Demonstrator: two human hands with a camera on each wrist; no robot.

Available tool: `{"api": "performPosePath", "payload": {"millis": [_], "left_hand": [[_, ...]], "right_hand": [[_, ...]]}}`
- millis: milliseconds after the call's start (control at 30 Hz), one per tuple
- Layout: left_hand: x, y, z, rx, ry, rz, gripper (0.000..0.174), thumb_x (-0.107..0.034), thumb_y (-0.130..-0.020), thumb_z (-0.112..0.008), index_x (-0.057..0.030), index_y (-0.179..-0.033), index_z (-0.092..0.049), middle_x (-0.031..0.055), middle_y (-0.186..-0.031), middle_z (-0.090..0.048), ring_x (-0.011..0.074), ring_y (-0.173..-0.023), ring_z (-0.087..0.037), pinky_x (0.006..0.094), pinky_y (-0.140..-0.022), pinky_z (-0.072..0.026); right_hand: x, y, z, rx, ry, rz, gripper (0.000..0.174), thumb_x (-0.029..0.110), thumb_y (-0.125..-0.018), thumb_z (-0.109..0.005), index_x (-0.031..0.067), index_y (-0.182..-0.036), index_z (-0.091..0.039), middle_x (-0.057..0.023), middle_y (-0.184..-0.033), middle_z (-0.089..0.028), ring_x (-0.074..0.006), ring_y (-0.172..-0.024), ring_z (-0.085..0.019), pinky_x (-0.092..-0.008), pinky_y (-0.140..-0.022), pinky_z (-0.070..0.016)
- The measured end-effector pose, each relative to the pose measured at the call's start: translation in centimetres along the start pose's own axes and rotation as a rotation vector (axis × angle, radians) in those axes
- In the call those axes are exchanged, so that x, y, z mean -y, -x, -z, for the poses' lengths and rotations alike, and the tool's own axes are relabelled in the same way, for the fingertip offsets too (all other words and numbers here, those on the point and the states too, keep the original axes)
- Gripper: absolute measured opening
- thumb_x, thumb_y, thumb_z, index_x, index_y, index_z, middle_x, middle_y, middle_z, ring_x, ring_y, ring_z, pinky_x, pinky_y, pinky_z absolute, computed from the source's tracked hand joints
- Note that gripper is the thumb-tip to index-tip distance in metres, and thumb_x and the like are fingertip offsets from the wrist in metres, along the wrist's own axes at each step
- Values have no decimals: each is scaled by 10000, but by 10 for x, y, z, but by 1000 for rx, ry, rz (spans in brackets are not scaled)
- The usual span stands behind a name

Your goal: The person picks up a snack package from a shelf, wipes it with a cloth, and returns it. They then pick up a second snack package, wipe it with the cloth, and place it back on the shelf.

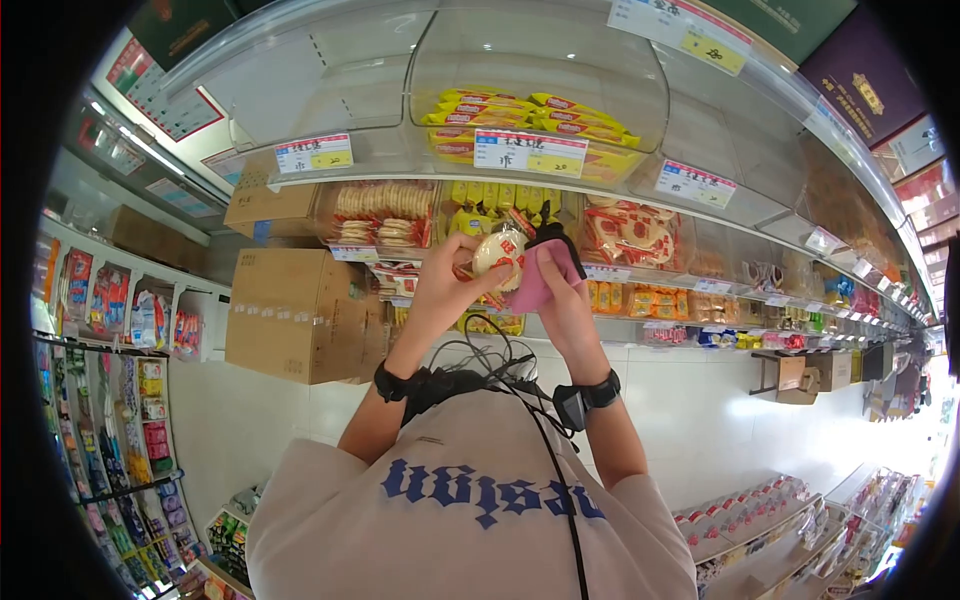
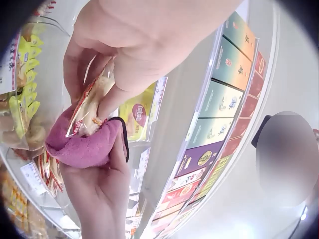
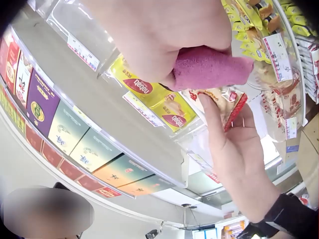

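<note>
My left hand [image 1: 447, 287] pinches a round, pale pastry in a clear wrapper with red print [image 1: 497, 254], between thumb and fingers. Against its right side, my right hand [image 1: 567, 305] grips a folded pink cloth [image 1: 538, 284] with a black edge. In the left wrist view the wrapped pastry [image 2: 92, 107] stands partly inside the fold of the pink cloth [image 2: 89, 144], its lower end hidden. The right wrist view shows the left thumb pressing on the wrapper [image 3: 230, 107], just below the cloth [image 3: 212, 67].
Clear shelf bins with yellow packets [image 1: 540, 118] are above the hands, and more wrapped pastries [image 1: 632, 235] lie in bins behind them. Cardboard boxes [image 1: 275, 315] are stacked at the left. Black cables [image 1: 490, 350] hang near the forearms. Another person with a blurred head [image 2: 286, 159] is beyond the shelf.
</note>
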State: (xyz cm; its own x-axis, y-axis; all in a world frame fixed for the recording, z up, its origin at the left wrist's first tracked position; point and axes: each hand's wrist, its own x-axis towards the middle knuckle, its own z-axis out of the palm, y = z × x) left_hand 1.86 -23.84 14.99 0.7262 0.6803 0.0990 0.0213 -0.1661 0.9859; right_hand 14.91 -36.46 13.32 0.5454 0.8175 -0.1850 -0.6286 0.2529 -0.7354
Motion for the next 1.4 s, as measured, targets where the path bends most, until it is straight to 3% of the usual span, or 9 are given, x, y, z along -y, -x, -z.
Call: {"api": "performPosePath", "payload": {"millis": [200, 400, 567, 733, 867, 1000, 1033, 1267, 1400], "left_hand": [[0, 6, -10, 81, 13, 47, 278, -72, -867, -780, 5, -1010, -555, 101, -941, -728, 100, -862, -679, 232, -699, -529], [-2, -5, -6, 96, 50, -30, 289, -65, -894, -748, 32, -1099, -569, 112, -1012, -711, 91, -906, -657, 224, -720, -521], [-7, -8, -5, 24, 181, 25, 310, -99, -900, -754, 36, -1116, -577, 92, -1029, -701, 93, -928, -654, 224, -736, -533], [-3, -9, -14, 69, 41, 63, 360, -153, -882, -782, 14, -1137, -591, 70, -1010, -681, 124, -918, -654, 253, -794, -539], [-3, -9, -24, -195, -347, -297, 433, -128, -877, -773, -9, -1249, -587, 122, -1071, -664, 193, -1043, -637, 330, -866, -530], [-2, -11, -27, -100, -164, -283, 358, -225, -993, -631, 9, -1260, -583, 135, -1019, -646, 190, -1008, -617, 332, -855, -505], [-2, -10, -26, -63, -68, -187, 367, -262, -1013, -595, 15, -1254, -582, 149, -1016, -638, 206, -962, -616, 334, -840, -497], [-21, 1, -19, 236, -124, 98, 443, -350, -1081, -432, 43, -1209, -591, 126, -941, -615, 147, -858, -576, 292, -720, -476], [7, -7, -23, 95, -76, -270, 389, -316, -1068, -491, 41, -1161, -616, 44, -878, -612, 88, -798, -556, 252, -673, -452]], "right_hand": [[6, -1, 6, -20, 390, 239, 159, 203, -986, -663, 68, -1070, -660, 23, -898, -673, -76, -858, -626, -266, -643, -545], [5, -7, 13, -208, -88, 142, 192, 242, -1029, -588, 118, -1176, -597, 4, -1089, -637, -112, -1052, -611, -339, -910, -513], [20, 4, 4, -84, -156, 53, 147, 224, -1027, -595, 118, -1128, -608, -4, -1071, -614, -119, -989, -617, -305, -874, -509], [-9, -1, 13, -169, 210, 226, 177, 168, -982, -669, 37, -1097, -640, 2, -899, -627, -57, -808, -569, -236, -726, -477], [-6, 2, 8, -212, 603, 363, 157, 111, -962, -677, 11, -1079, -651, -4, -849, -637, -50, -751, -555, -221, -687, -454], [-18, 9, 6, -66, 853, 715, 190, 36, -952, -630, -18, -1134, -627, -23, -895, -654, -76, -743, -544, -220, -694, -449], [-15, 11, 3, -7, 817, 387, 314, 6, -952, -582, -28, -1264, -553, -39, -950, -648, -113, -759, -537, -236, -714, -458], [-8, 6, -10, -6, 479, 140, 344, 236, -1041, -563, 24, -1309, -525, 19, -853, -556, -56, -749, -493, -208, -664, -422], [4, -1, -15, -184, 386, 162, 359, 398, -1064, -497, 62, -1073, -622, 36, -817, -550, -48, -705, -481, -208, -623, -402]]}}
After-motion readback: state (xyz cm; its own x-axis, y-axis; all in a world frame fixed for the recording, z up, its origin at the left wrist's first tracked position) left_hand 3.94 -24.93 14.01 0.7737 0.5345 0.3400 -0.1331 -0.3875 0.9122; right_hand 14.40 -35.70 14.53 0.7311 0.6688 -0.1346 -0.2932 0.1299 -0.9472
